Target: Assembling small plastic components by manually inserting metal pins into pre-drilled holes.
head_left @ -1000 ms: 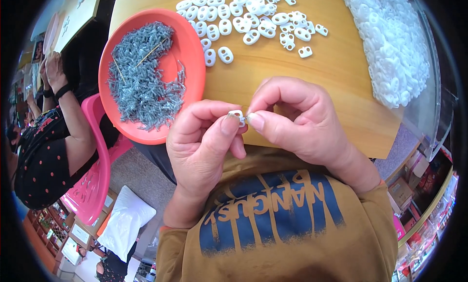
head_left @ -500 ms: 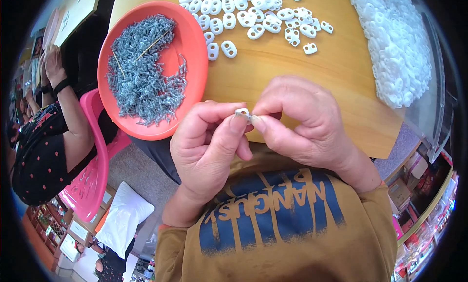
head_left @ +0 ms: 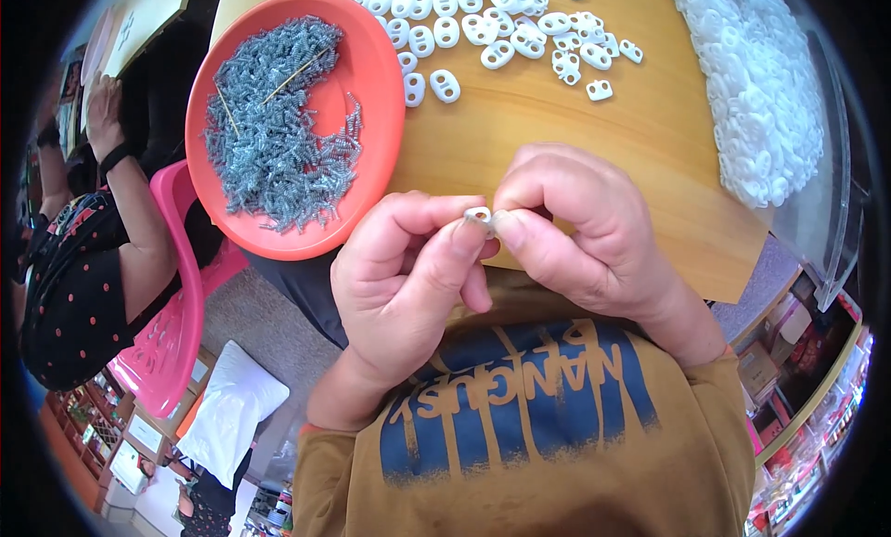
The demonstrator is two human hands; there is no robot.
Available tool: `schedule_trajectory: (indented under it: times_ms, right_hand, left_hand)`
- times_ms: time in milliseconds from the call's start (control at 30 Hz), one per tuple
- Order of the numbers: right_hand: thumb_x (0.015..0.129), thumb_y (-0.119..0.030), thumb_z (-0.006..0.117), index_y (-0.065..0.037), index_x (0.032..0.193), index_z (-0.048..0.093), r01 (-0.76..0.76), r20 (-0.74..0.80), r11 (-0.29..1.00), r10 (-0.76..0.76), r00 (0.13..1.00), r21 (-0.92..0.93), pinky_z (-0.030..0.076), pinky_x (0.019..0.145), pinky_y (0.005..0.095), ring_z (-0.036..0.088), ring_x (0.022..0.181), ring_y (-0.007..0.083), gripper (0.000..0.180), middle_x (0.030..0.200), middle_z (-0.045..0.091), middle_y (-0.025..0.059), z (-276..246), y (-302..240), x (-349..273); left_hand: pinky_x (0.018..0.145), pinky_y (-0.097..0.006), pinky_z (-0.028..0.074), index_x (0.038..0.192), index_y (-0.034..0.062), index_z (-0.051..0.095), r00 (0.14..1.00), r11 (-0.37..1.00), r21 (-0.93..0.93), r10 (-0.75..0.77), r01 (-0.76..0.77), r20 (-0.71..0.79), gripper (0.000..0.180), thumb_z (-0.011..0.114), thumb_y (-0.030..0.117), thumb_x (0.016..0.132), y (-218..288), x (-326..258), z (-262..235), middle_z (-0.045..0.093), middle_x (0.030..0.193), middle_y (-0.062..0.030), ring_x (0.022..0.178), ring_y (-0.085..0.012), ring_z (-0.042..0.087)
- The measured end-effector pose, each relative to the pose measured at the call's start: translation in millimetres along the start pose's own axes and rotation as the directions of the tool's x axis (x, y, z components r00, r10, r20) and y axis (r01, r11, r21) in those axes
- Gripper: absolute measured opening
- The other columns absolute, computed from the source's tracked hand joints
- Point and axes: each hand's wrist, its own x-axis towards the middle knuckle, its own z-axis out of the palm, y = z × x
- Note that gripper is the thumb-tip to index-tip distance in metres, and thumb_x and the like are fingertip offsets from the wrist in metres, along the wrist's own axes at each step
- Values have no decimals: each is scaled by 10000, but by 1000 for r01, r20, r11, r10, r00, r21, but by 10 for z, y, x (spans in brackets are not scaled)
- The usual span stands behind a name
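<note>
Between the thumb and forefinger of my left hand [head_left: 404, 282] is a small white plastic cord-lock piece [head_left: 478, 213] with a hole in it. The thumb and forefinger of my right hand [head_left: 589, 235] are pinched together against the piece's right end; what lies between those fingertips is too small and hidden to make out. Both hands are held in front of my chest, just over the table's near edge. To their left, an orange-red plastic plate [head_left: 379, 156] bears a heap of small grey metal springs [head_left: 269, 138] with two thin sticks on it.
Many white two-holed plastic pieces [head_left: 445, 86] lie scattered on the wooden table [head_left: 557, 119] beyond my hands. A large heap of white parts [head_left: 766, 101] stands at the right by a clear plastic edge. A person [head_left: 102, 286] sits on a pink chair [head_left: 190, 286] at the left.
Both hands, with the white piece, have shifted slightly right in the picture. The plate and the scattered pieces appear a little higher, as the view has moved. The pinch of both hands stays the same.
</note>
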Motion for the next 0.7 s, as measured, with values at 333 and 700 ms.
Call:
schedule_trajectory:
  times_ms: [333,700]
  right_hand:
    - [751,-76,560,-40,698,516,-51,-18,999,51,999,11,385,511,308,497,549,210,77,618,508,66,35,-7,12]
    - [777,-69,578,-19,774,554,-127,-23,989,128,991,73,410,532,253,517,582,136,56,659,529,46,12,-29,17]
  left_hand:
    - [493,-189,456,985,-48,533,999,994,-103,-47,48,12,168,514,60,858,24,-40,-33,596,781,-103,543,-105,552]
    - [478,-186,449,942,-24,464,998,992,-114,-57,52,-39,114,506,25,849,17,6,-16,588,755,-112,527,-103,543]
